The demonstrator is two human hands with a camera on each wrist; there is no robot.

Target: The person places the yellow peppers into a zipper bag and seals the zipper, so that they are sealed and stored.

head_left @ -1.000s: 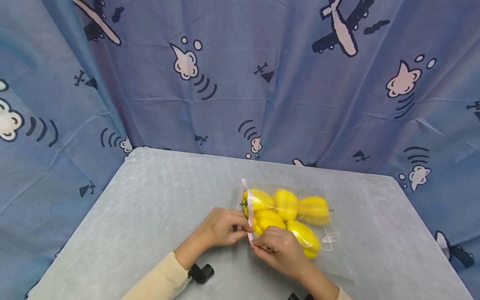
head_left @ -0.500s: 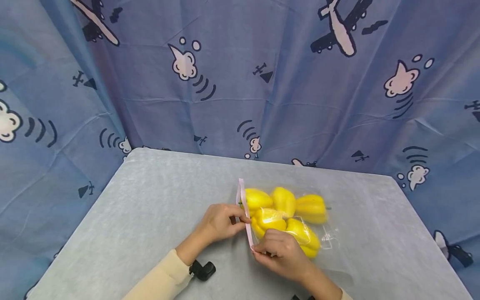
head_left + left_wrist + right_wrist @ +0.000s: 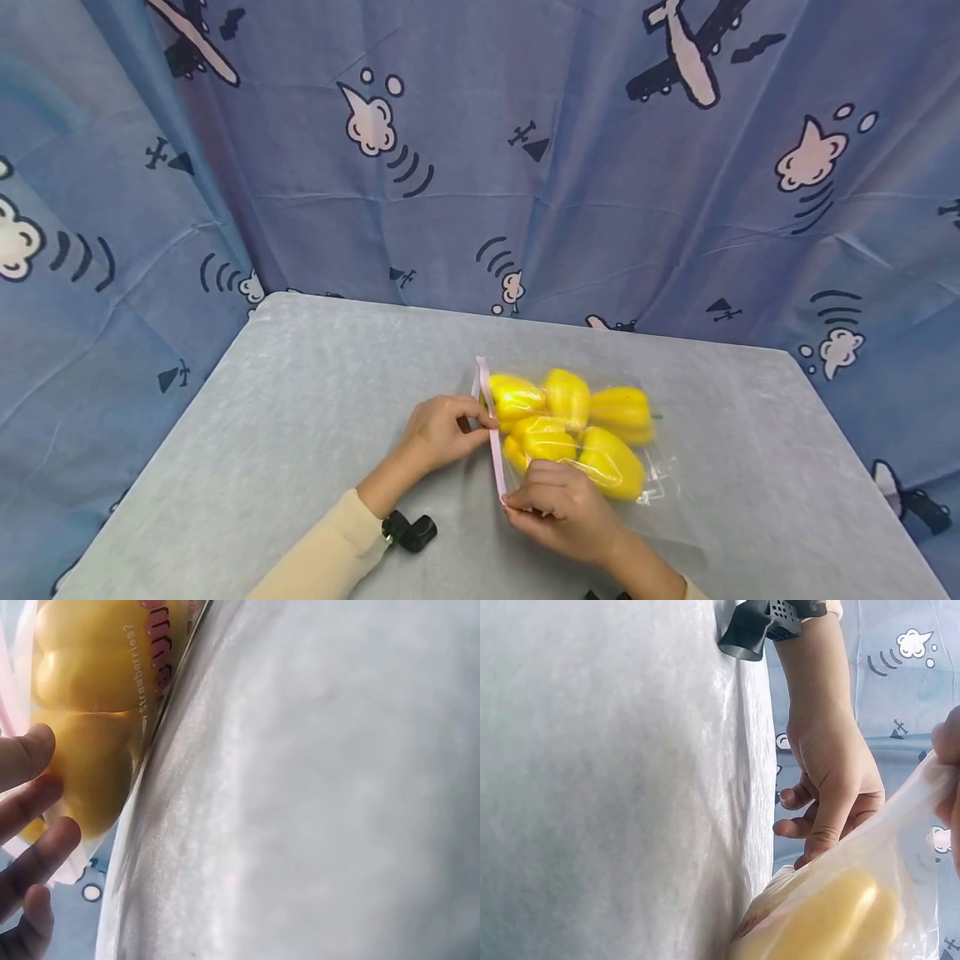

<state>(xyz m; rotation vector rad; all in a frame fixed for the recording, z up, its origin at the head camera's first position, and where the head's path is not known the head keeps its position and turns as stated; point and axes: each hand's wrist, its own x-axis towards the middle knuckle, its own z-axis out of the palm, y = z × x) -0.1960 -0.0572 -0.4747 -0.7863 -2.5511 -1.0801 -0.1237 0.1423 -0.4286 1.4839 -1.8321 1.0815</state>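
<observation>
Left fingers (image 3: pixel 478 412): pinching zip bag (image 3: pixel 497 467), lower centre
Right fingers (image 3: pixel 531 497): pinching its corner
Yellow bell peppers (image 3: pixel 567 398): five, inside

We're in a curtained-off recording corner here: blue airplane-print curtains (image 3: pixel 450 217) hang behind and along both sides of a grey cloth-covered table (image 3: pixel 337 367), and we spot a black wrist camera (image 3: pixel 418 533) right by a cream cuff (image 3: pixel 356 529)!
</observation>
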